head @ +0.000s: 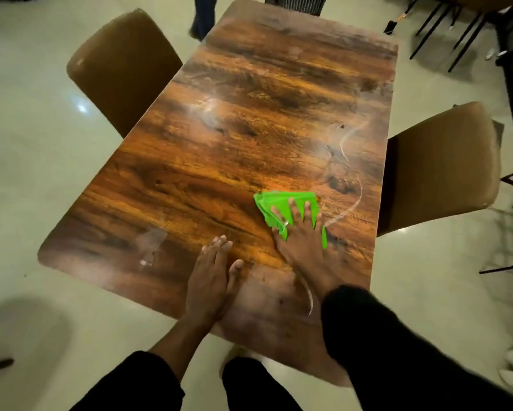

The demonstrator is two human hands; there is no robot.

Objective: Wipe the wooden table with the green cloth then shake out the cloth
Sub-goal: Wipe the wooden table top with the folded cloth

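Note:
The wooden table [234,137] fills the middle of the head view, its near edge under my arms. A bright green cloth [274,204], folded flat, lies on the near right part of the top. My right hand [301,238] presses down on it with fingers spread, and the cloth shows between and around them. My left hand [210,277] lies flat on the bare wood near the front edge, left of the cloth, holding nothing. A pale curved wet streak [351,200] runs across the top to the right of the cloth.
A brown chair [121,69] stands at the table's left side and another brown chair [439,164] at its right. A person's legs [203,16] are beyond the far left corner. Black metal furniture legs [468,31] crowd the far right floor.

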